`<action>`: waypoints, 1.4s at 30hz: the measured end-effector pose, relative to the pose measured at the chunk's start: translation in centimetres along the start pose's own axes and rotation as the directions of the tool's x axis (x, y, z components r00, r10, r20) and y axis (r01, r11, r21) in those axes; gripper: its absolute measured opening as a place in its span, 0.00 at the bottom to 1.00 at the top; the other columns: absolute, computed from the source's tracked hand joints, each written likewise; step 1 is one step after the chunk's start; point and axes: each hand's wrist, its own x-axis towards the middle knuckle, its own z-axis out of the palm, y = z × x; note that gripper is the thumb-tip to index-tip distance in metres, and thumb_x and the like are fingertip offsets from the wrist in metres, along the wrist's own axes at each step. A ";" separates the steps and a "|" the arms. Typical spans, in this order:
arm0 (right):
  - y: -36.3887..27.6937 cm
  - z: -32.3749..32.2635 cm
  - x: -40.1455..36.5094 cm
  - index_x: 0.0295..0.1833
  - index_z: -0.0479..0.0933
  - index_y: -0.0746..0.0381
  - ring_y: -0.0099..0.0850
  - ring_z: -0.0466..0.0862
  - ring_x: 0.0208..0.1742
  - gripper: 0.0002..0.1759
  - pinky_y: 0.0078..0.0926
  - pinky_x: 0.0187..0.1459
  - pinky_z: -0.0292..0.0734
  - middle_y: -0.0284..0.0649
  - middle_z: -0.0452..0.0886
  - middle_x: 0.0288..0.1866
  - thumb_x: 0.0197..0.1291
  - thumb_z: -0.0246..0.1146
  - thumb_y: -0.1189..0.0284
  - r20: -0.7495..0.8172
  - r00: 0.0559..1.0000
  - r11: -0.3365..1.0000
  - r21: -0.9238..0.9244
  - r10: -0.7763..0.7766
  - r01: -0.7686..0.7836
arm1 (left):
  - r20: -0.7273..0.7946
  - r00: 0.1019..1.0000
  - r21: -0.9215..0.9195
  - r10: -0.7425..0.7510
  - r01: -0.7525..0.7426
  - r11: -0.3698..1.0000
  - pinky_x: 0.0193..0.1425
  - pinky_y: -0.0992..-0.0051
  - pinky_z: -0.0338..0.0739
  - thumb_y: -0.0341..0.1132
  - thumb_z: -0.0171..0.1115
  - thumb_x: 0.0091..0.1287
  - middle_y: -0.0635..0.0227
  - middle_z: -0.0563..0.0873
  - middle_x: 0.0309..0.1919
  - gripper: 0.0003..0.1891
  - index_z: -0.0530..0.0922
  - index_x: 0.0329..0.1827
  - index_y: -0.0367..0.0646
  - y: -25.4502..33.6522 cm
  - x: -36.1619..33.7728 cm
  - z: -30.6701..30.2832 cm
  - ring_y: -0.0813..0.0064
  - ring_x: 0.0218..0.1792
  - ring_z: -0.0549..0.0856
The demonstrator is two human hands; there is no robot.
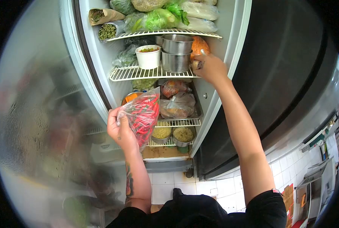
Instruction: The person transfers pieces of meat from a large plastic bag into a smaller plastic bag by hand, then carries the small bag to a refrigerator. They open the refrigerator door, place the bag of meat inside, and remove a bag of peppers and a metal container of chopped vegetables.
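Note:
My left hand point(122, 129) is closed around the gathered neck of a clear plastic bag of red chillies point(143, 117), held up before the open fridge. My right hand point(212, 69) reaches to the right end of a middle wire shelf point(131, 73). Its fingers are closed around a small pale-brown item point(197, 64) whose kind I cannot make out. Just behind that hand sits a bag of something orange point(200, 46). To its left stand two stacked steel containers point(176, 60) and a white tub point(148, 60) with chopped food in it.
Bagged leafy greens point(154, 19) and paper-wrapped bundles point(105, 16) fill the upper shelf. Lower down are plastic bags of food point(177, 105) in a tray and two round containers, one with yellow shreds point(161, 133). The fogged door point(36, 114) stands open on the left.

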 end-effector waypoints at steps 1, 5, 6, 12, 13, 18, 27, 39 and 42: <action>0.2 1.2 0.6 0.68 0.80 0.39 0.50 0.83 0.60 0.35 0.47 0.59 0.81 0.48 0.82 0.58 0.52 0.77 0.62 -0.058 0.998 0.999 -0.048 -0.018 0.015 | -0.002 1.000 0.000 0.001 -0.001 1.000 0.54 0.76 0.79 0.29 0.63 0.77 0.65 0.86 0.44 0.08 0.80 0.52 0.33 0.0 0.1 0.0 0.78 0.45 0.84; 1.4 4.5 2.6 0.66 0.81 0.42 0.54 0.84 0.57 0.31 0.50 0.55 0.84 0.48 0.81 0.57 0.53 0.77 0.62 -0.261 0.961 0.996 -0.041 -0.089 0.081 | -0.030 0.999 0.049 -0.019 0.020 0.999 0.54 0.78 0.75 0.28 0.64 0.74 0.72 0.81 0.40 0.06 0.81 0.46 0.32 0.7 0.2 0.2 0.81 0.43 0.80; 1.6 5.1 3.0 0.66 0.81 0.42 0.54 0.84 0.57 0.31 0.50 0.55 0.84 0.48 0.81 0.57 0.53 0.77 0.62 -0.256 0.963 0.996 -0.038 -0.086 0.079 | -0.024 0.999 0.058 -0.035 0.036 0.998 0.53 0.79 0.74 0.26 0.63 0.73 0.73 0.80 0.39 0.05 0.81 0.45 0.32 0.8 0.1 0.3 0.82 0.42 0.79; 2.2 3.1 3.3 0.80 0.64 0.36 0.63 0.70 0.75 0.46 0.54 0.69 0.76 0.56 0.66 0.78 0.56 0.76 0.54 0.032 0.997 0.998 -0.002 -0.063 0.064 | 0.043 0.999 0.062 -0.002 0.000 0.998 0.54 0.77 0.78 0.30 0.64 0.76 0.66 0.86 0.44 0.09 0.80 0.51 0.32 -0.6 0.1 -0.5 0.79 0.44 0.83; 2.3 2.3 2.5 0.85 0.56 0.41 0.64 0.61 0.81 0.53 0.55 0.75 0.68 0.56 0.55 0.85 0.59 0.75 0.49 0.065 0.994 0.996 -0.029 -0.085 0.087 | 0.067 0.998 0.077 0.018 -0.023 0.997 0.53 0.78 0.77 0.30 0.64 0.76 0.67 0.86 0.43 0.08 0.81 0.50 0.32 -0.2 -0.1 -0.2 0.80 0.43 0.83; 3.2 3.7 -0.4 0.83 0.58 0.59 0.55 0.64 0.82 0.54 0.48 0.76 0.68 0.58 0.56 0.85 0.60 0.72 0.44 -0.249 0.927 0.959 -0.019 -0.279 0.284 | 0.078 0.996 0.143 -0.054 0.042 0.989 0.54 0.79 0.72 0.28 0.64 0.74 0.72 0.80 0.39 0.06 0.82 0.45 0.32 0.6 -0.3 0.8 0.82 0.44 0.79; 3.0 0.4 4.6 0.73 0.74 0.60 0.56 0.78 0.70 0.36 0.48 0.74 0.69 0.58 0.77 0.71 0.80 0.37 0.46 0.135 0.971 0.974 0.141 -0.197 0.178 | 0.103 0.991 0.116 -0.088 0.076 0.990 0.52 0.80 0.73 0.28 0.65 0.75 0.74 0.81 0.40 0.05 0.81 0.45 0.34 0.3 -1.8 1.6 0.83 0.42 0.78; 2.0 1.0 -1.8 0.74 0.73 0.65 0.57 0.74 0.73 0.34 0.46 0.74 0.67 0.63 0.72 0.73 0.81 0.44 0.50 -0.294 0.924 0.918 0.234 -0.245 0.319 | 0.233 0.963 0.037 -0.136 0.131 0.991 0.53 0.79 0.73 0.29 0.67 0.74 0.71 0.82 0.41 0.06 0.82 0.46 0.34 -0.6 -3.2 2.2 0.82 0.43 0.79; 0.5 0.4 -15.5 0.78 0.67 0.64 0.46 0.66 0.82 0.34 0.46 0.78 0.62 0.57 0.67 0.80 0.80 0.54 0.51 -0.036 0.997 0.437 0.899 0.074 0.000 | 0.297 0.916 -0.002 -0.271 0.284 0.959 0.54 0.78 0.74 0.30 0.67 0.74 0.71 0.84 0.42 0.07 0.83 0.47 0.35 -0.4 -5.1 3.0 0.81 0.44 0.80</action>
